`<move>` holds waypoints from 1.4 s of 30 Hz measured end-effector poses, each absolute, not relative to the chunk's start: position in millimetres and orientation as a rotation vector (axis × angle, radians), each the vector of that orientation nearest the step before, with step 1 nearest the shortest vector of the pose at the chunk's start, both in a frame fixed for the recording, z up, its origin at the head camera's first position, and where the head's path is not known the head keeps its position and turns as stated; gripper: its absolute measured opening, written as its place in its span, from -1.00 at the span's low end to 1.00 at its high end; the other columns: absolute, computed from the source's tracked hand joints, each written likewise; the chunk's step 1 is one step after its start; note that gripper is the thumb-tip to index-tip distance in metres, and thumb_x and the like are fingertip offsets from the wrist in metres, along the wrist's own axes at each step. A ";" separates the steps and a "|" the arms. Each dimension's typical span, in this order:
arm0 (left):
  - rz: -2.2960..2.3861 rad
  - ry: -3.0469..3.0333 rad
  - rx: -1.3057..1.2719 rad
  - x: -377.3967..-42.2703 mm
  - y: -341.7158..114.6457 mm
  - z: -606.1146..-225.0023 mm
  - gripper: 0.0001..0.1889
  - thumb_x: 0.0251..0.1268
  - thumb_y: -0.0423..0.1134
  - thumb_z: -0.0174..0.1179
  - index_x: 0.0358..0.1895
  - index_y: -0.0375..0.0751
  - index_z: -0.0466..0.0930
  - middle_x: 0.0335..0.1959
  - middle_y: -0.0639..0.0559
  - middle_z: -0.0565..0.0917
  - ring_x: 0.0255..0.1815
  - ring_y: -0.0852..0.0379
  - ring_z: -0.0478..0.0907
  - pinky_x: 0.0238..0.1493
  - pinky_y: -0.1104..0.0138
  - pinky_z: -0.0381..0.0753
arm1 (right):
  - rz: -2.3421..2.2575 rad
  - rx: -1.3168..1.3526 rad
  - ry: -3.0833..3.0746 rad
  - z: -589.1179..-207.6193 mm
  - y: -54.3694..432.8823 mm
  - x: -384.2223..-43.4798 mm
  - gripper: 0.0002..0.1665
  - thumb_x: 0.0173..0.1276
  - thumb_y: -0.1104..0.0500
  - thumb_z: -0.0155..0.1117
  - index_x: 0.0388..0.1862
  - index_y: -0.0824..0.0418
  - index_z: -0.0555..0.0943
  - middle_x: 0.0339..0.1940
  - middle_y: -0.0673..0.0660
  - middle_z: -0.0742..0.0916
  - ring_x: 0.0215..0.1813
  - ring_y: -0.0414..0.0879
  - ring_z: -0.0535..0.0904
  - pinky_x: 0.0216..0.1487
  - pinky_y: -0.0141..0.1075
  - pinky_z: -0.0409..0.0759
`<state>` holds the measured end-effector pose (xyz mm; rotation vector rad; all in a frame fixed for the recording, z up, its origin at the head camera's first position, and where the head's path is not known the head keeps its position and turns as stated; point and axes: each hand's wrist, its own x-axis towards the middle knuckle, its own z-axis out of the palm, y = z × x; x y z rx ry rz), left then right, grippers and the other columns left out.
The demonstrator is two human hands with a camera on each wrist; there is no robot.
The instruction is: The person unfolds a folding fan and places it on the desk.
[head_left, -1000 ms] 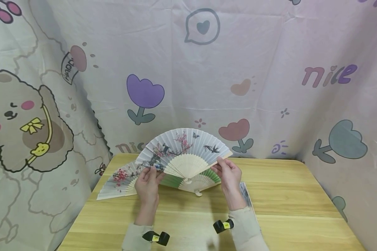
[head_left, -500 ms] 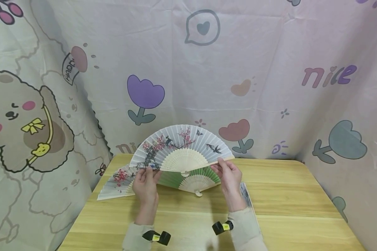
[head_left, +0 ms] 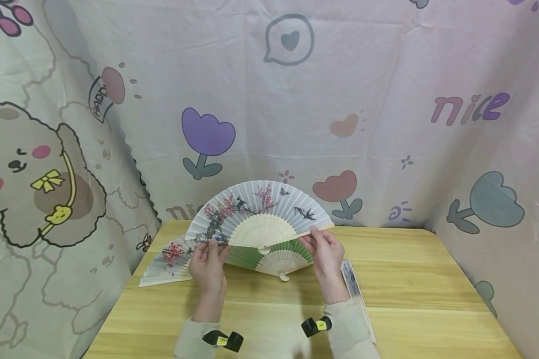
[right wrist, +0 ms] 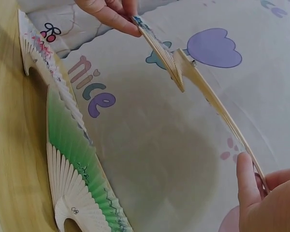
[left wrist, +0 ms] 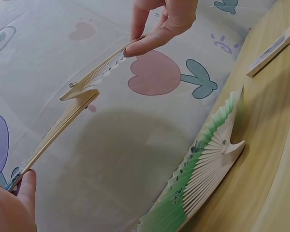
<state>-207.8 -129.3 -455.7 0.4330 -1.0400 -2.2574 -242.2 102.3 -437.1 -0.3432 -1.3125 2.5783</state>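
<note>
Clearly, hands [head_left: 208,264] [head_left: 328,254] pinching spread blossom fan [head_left: 260,212], backdrop [head_left: 287,94] lettered "nice"

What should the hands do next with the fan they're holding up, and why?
I'd probably lower the held fan to the table: it looks fully spread between the left hand and right hand, and a green fan rests open there.

The held fan [head_left: 261,210] wears a matt, pleated leaf [head_left: 269,198], paper or thin cloth, I can't tell from here, on smooth, pale wooden ribs [head_left: 262,232]. The pivot [right wrist: 75,210] of the green fan [right wrist: 78,162] looks like shiny metal. The bench [head_left: 408,281] is smooth wood grain with a soft sheen, the backdrop [head_left: 377,60] creased cloth, faintly glossy.
</note>
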 end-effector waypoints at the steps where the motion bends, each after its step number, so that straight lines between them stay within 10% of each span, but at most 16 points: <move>1: -2.269 -1.053 0.431 -206.6 -130.5 -455.5 -0.92 0.53 -0.48 0.18 -0.14 -0.49 0.52 -0.37 -0.04 0.71 -0.41 0.15 0.77 -0.19 0.31 0.90 | 2.578 -0.338 -1.320 -437.1 102.2 -242.4 -0.70 0.52 0.39 0.28 -0.48 0.25 0.54 -0.55 0.07 0.78 -0.45 -0.18 0.79 -0.20 -0.30 0.89; 42: -2.165 -1.428 0.999 -108.8 -236.2 -516.9 -0.81 0.71 -0.25 -0.06 0.12 -0.30 0.42 -0.18 0.19 0.61 -0.27 0.33 0.74 0.07 0.37 0.85 | 2.720 -0.177 -1.854 -501.9 13.6 -203.3 -0.84 0.50 0.32 0.33 -0.29 0.39 0.59 -0.46 0.21 0.83 -0.45 -0.15 0.80 -0.23 -0.29 0.90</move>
